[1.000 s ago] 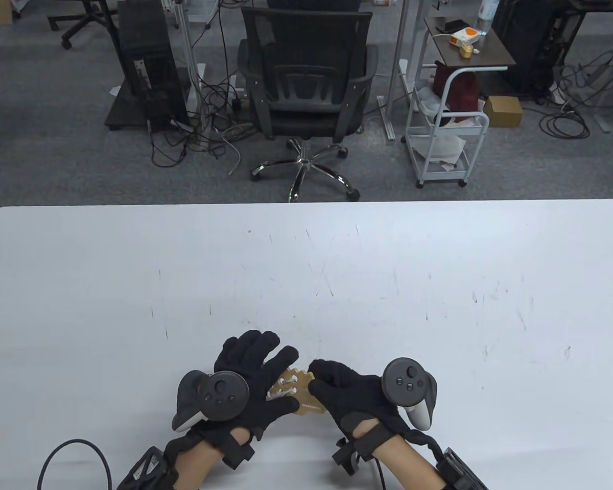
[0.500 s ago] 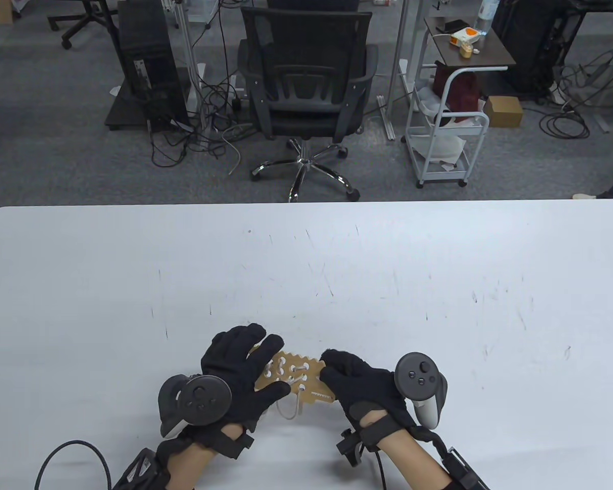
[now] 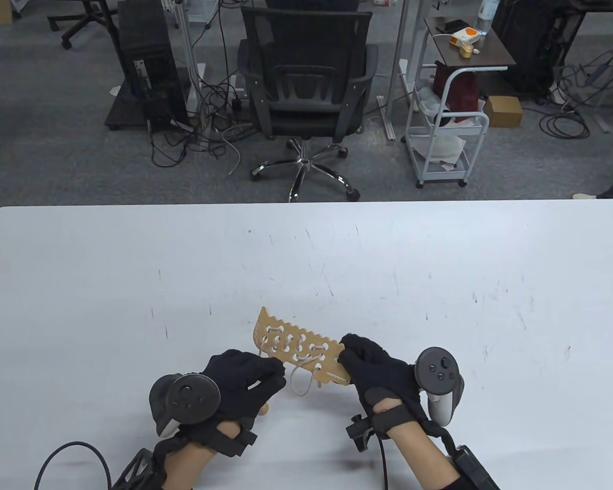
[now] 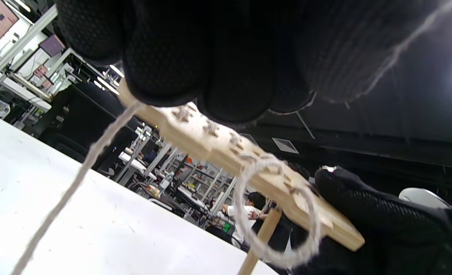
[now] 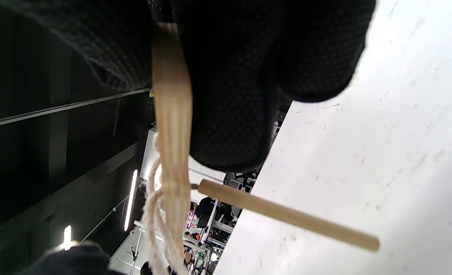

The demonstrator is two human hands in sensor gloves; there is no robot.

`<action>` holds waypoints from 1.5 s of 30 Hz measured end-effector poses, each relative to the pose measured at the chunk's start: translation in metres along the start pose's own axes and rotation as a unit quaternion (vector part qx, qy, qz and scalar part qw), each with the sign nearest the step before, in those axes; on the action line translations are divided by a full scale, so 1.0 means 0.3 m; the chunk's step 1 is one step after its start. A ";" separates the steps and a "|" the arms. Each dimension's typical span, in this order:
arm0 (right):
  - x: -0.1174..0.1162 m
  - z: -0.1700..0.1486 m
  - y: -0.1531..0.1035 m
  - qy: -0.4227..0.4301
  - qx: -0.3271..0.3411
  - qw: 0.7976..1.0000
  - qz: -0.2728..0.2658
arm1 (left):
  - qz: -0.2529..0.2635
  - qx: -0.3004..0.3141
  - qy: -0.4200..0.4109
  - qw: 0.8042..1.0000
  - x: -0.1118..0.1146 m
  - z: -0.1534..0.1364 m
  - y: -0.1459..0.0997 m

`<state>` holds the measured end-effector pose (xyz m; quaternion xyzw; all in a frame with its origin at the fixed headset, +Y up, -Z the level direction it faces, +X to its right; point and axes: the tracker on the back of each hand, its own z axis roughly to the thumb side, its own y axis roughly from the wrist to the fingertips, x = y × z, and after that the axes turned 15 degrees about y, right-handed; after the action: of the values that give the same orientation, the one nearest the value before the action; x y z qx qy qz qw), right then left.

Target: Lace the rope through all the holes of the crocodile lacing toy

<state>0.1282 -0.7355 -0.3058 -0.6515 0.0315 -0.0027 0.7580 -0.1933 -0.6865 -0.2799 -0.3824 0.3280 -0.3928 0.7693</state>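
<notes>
The wooden crocodile lacing board [image 3: 299, 347] is held tilted above the table, with white rope [image 3: 300, 380] laced through several holes and a loop hanging below. My right hand [image 3: 350, 357] grips the board's right end; the board's thin edge [image 5: 170, 114] shows between its fingers. My left hand [image 3: 265, 370] pinches the rope at the board's lower left edge; a rope strand [image 4: 96, 149] runs down from its fingers. A wooden lacing stick [image 5: 287, 215] pokes out beside the board and also shows in the left wrist view [image 4: 260, 236].
The white table [image 3: 439, 286] stretches far, left and right of the hands. A black cable [image 3: 71, 454] lies at the front left corner. An office chair [image 3: 306, 87] and a white cart [image 3: 447, 138] stand beyond the far edge.
My left hand has slid off the board toward me and to the left, drawing rope out. My right hand has moved right and lifted the board, so its laced face now shows.
</notes>
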 end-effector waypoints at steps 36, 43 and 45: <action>-0.092 0.014 -0.048 0.096 -0.018 0.993 0.064 | -0.201 -0.020 -0.092 0.975 0.194 0.024 0.016; -0.077 0.016 -0.042 0.097 -0.019 0.994 0.051 | -0.185 -0.018 -0.088 0.979 0.181 0.022 0.018; -0.067 0.015 -0.038 0.095 -0.019 0.994 0.045 | -0.178 -0.018 -0.087 0.980 0.174 0.020 0.018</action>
<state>0.1087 -0.7319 -0.2930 -0.6608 0.1328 -0.0303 0.7381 -0.1618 -0.7269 -0.2923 -0.4807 0.1936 -0.4828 0.7060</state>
